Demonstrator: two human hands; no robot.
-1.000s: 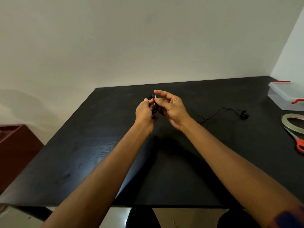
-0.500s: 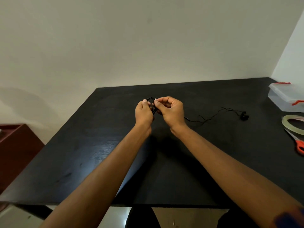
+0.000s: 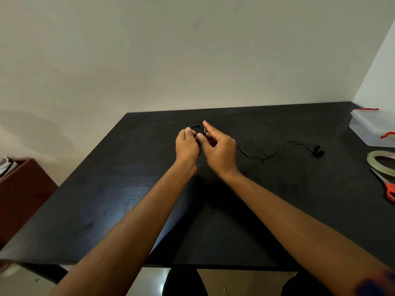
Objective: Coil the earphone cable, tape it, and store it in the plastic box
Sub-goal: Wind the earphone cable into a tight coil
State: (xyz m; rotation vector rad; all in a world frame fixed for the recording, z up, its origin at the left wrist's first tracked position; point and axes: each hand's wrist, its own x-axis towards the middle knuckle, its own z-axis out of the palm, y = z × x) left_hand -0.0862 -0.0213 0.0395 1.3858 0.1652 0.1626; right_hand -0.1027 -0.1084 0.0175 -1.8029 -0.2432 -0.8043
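Note:
Above the middle of the black table (image 3: 106, 199), my left hand (image 3: 187, 145) pinches a small coil of black earphone cable (image 3: 196, 127). My right hand (image 3: 219, 149) is beside it with fingers partly spread, guiding the cable around the coil. The loose cable (image 3: 267, 153) trails right across the table, past an inline remote, to the earbuds (image 3: 318, 151). A clear plastic box (image 3: 373, 130) with red latches and its lid on stands at the far right. A roll of clear tape (image 3: 381, 162) lies in front of the box.
Orange-handled scissors (image 3: 388, 186) lie at the right edge, just nearer than the tape. A reddish-brown cabinet (image 3: 21, 189) stands left of the table. A pale wall runs behind the table and along its right side.
My right hand has opened from a pinch and swung over the coil, wrapping the cable. The inline remote has been drawn out closer to my hands.

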